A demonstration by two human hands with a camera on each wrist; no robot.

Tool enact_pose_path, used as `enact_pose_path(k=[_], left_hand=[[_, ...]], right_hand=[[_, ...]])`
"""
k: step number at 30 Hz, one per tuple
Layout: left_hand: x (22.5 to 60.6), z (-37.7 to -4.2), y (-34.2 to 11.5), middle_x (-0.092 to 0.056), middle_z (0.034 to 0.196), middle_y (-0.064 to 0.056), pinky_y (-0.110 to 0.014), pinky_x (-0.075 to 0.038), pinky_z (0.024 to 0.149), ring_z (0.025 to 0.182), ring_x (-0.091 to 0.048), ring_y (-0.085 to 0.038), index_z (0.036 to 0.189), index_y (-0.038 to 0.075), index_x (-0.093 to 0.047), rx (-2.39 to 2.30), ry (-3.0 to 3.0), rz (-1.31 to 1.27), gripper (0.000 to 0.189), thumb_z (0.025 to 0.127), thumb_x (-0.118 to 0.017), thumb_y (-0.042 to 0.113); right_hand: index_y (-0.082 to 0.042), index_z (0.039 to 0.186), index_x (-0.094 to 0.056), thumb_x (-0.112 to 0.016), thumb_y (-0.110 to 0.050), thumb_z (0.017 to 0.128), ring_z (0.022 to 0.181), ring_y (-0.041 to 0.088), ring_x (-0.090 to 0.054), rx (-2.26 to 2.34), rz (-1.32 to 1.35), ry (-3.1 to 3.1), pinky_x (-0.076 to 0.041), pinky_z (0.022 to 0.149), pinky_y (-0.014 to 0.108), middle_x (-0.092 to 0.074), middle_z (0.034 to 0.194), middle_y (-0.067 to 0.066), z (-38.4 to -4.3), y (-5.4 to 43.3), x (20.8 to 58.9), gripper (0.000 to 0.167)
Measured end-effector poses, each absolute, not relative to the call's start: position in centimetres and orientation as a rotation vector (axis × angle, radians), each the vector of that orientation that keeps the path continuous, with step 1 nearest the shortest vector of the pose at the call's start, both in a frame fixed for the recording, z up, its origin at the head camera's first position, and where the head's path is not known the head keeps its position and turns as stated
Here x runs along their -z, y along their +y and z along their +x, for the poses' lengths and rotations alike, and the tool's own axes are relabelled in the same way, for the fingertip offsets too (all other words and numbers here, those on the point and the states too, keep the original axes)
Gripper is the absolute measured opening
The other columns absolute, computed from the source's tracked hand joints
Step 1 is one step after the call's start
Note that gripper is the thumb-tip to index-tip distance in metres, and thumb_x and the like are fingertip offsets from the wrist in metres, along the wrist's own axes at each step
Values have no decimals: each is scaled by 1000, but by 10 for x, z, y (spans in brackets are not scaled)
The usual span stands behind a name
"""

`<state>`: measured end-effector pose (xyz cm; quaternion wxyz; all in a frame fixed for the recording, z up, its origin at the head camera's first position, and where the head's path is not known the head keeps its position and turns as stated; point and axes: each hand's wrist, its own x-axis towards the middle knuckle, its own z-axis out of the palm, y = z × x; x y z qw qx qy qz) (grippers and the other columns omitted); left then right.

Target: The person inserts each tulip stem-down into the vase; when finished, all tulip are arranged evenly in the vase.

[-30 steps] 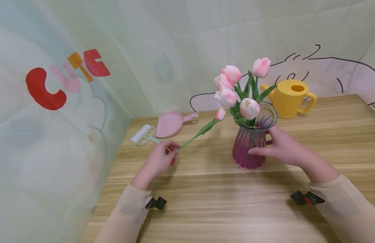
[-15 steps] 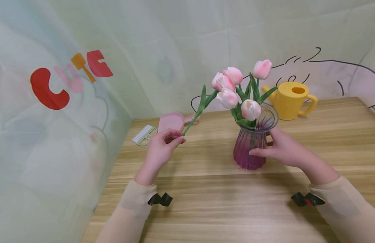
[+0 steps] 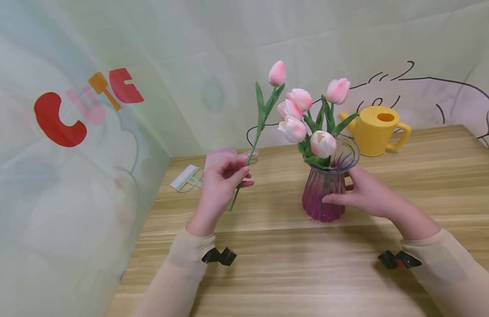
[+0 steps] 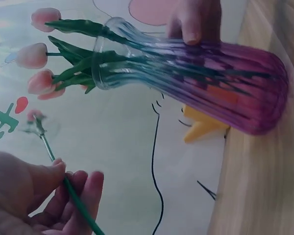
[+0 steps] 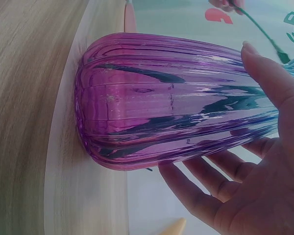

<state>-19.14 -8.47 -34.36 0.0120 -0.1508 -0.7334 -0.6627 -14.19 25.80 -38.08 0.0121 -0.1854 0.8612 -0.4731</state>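
Note:
My left hand [image 3: 220, 187] pinches the green stem of a single pink tulip [image 3: 277, 74], held upright above the table to the left of the vase. The stem's lower end sticks out below my fingers. A ribbed glass vase [image 3: 323, 200], purple at the base and clear at the rim, stands on the table with several pink-and-white tulips [image 3: 299, 99] in it. My right hand [image 3: 367, 191] holds the vase from its right side, thumb across the front. In the right wrist view the fingers [image 5: 196, 186] curve around the glass, and stems show through it.
Behind the vase to the right stands a yellow watering can [image 3: 375, 132]. At the back left lie a pink dustpan [image 3: 220, 155], partly hidden by my left hand, and a small pale green brush [image 3: 186, 177]. A printed cloth wall [image 3: 212, 53] borders the wooden table [image 3: 299, 273].
My left hand has risen and moved right, turning the single tulip from a low slant to upright. My right hand stays on the vase.

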Motion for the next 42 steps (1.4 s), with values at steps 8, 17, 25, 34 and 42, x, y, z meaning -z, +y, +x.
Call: enact_pose_path(k=[8,17,25,34,42], left_hand=[[327,-194,-61,-73,97,-3,-20,-54,74,84,-64,-12,109,-3,-74,1987,-2246,-500,17,93,-76,4],[300,-187,-30,-71,95,-1,-31,-60,70,78,-63,-16,111,1,-71,2066,-2041,-635,18,94,-75,7],[266,-187,-7,-72,108,-16,-44,-63,77,87,-69,-21,119,-2,-68,1968,-1953,-811,25,95,-72,2],[252,-197,16,-69,104,-24,-24,-56,71,88,-67,-15,115,-7,-64,1942,-1756,-853,25,93,-73,-2],[250,-203,18,-69,97,-13,-38,-63,75,81,-67,-20,115,-7,-62,1968,-1665,-894,24,93,-72,-5]], right_hand=[[-19,149,-38,-87,-28,86,132,39,-55,1481,-578,2683,-57,92,60,-53,147,12,-141,258,380,80],[-20,147,-39,-87,-29,86,132,37,-55,1487,-573,2680,-58,92,58,-52,148,10,-144,257,382,79],[-18,146,-39,-87,-29,86,132,38,-55,1487,-573,2678,-58,92,59,-52,147,11,-143,257,382,78],[-16,143,-42,-87,-29,85,131,37,-57,1501,-557,2675,-57,93,59,-55,145,11,-143,257,383,75],[-19,145,-42,-88,-31,84,130,35,-57,1504,-561,2674,-57,93,58,-54,145,9,-145,258,386,77]])
